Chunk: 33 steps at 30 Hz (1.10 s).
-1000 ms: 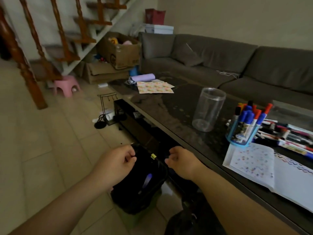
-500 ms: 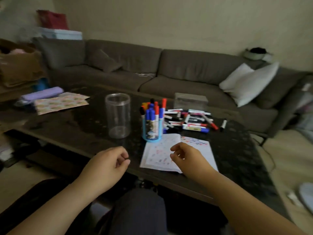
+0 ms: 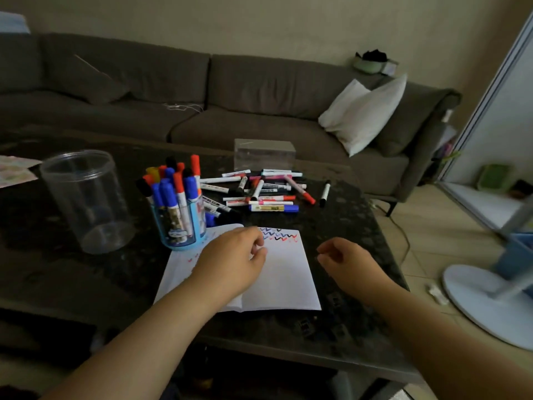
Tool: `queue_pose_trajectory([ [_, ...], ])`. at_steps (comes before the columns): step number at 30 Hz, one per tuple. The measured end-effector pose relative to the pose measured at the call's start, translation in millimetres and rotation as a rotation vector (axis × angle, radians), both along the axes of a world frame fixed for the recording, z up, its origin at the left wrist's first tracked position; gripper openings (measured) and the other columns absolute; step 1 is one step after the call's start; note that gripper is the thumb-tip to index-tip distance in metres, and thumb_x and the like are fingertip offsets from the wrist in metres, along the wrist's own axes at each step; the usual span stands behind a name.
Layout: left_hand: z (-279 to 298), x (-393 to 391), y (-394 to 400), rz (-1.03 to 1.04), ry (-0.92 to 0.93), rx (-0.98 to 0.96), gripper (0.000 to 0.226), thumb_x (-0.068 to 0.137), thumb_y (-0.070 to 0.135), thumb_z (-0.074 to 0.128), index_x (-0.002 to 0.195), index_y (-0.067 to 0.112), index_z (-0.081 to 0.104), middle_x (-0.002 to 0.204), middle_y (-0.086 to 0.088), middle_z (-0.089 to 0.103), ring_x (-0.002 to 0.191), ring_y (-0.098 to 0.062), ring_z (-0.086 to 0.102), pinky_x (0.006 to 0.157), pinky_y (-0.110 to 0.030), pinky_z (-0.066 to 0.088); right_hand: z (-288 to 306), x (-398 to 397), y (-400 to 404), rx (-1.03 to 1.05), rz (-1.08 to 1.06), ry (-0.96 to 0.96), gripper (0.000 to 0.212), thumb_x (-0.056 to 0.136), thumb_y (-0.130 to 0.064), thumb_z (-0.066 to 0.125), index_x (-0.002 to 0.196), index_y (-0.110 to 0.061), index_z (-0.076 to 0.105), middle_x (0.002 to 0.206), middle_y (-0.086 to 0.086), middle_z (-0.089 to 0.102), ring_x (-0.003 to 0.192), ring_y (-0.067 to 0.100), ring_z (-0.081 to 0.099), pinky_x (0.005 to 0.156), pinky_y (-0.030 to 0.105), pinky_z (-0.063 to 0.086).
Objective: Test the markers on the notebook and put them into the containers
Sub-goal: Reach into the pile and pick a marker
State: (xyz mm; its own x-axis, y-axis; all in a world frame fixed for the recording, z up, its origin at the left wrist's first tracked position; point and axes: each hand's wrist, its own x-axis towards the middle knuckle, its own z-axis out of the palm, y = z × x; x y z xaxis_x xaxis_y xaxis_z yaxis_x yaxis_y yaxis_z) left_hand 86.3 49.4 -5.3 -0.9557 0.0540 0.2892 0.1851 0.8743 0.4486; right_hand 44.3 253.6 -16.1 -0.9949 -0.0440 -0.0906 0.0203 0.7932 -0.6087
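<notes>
Both my hands are empty, fingers loosely curled: left hand [image 3: 233,261] over the notebook [image 3: 284,272], right hand [image 3: 344,262] beside it. The loose markers [image 3: 265,192] heaped beyond on the tabletop [image 3: 86,272] look light, rigid, slick-barrelled; I'd pinch one mid-barrel.

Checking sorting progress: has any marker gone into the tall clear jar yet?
No, the tall clear jar stands empty, while markers fill the blue cup and lie in the loose pile behind the notebook.
</notes>
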Motion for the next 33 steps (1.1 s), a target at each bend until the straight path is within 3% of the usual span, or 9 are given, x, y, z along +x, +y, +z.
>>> queue_pose_trajectory([
  [6,-23,-41,4,0.029,0.032,-0.009,0.015,0.093,0.028,0.049,0.105,0.022,0.055,0.101,0.009,0.057,0.085,-0.006,0.051,0.067,-0.020,0.036,-21,-49,-3,0.063,0.019,0.006,0.020,0.093,-0.024,0.056,0.113,-0.024,0.059,0.106,-0.005,0.061,0.085,0.008,0.056,0.071,0.018,0.043],
  [11,-36,-61,1,0.045,0.041,0.010,0.015,0.093,0.028,0.049,0.106,0.021,0.055,0.103,0.007,0.057,0.092,-0.011,0.054,0.069,-0.023,0.040,-33,-96,-25,0.201,0.117,0.114,0.035,0.095,-0.019,0.054,0.130,-0.018,0.053,0.129,0.003,0.053,0.112,0.017,0.054,0.095,0.025,0.042],
  [16,-39,-75,3,0.081,0.028,0.036,0.016,0.093,0.030,0.048,0.107,0.024,0.053,0.104,0.008,0.057,0.091,-0.009,0.054,0.069,-0.022,0.043,-37,-153,-57,0.286,0.189,0.208,0.044,0.097,-0.018,0.048,0.140,-0.017,0.042,0.146,0.004,0.039,0.134,0.022,0.037,0.110,0.035,0.033],
  [23,-43,-81,-1,0.140,-0.035,0.136,0.014,0.093,0.030,0.050,0.106,0.026,0.054,0.104,0.009,0.059,0.088,-0.007,0.055,0.071,-0.021,0.045,-53,-203,-100,0.468,0.363,0.243,0.042,0.099,-0.016,0.045,0.140,-0.022,0.042,0.143,0.006,0.041,0.133,0.027,0.034,0.108,0.041,0.034],
  [29,-41,-80,-5,0.161,-0.031,0.192,0.013,0.091,0.026,0.050,0.103,0.023,0.056,0.100,0.006,0.060,0.087,-0.011,0.056,0.076,-0.031,0.050,-60,-205,-109,0.536,0.296,0.344,0.034,0.098,-0.023,0.047,0.131,-0.023,0.051,0.131,0.006,0.048,0.126,0.027,0.038,0.104,0.040,0.029],
  [33,-40,-78,-7,0.163,-0.033,0.239,0.013,0.091,0.026,0.052,0.102,0.023,0.057,0.097,0.008,0.060,0.085,-0.008,0.056,0.072,-0.027,0.049,-55,-202,-106,0.492,0.299,0.351,0.023,0.095,-0.021,0.052,0.116,-0.022,0.060,0.123,0.004,0.056,0.120,0.027,0.044,0.101,0.041,0.031],
])
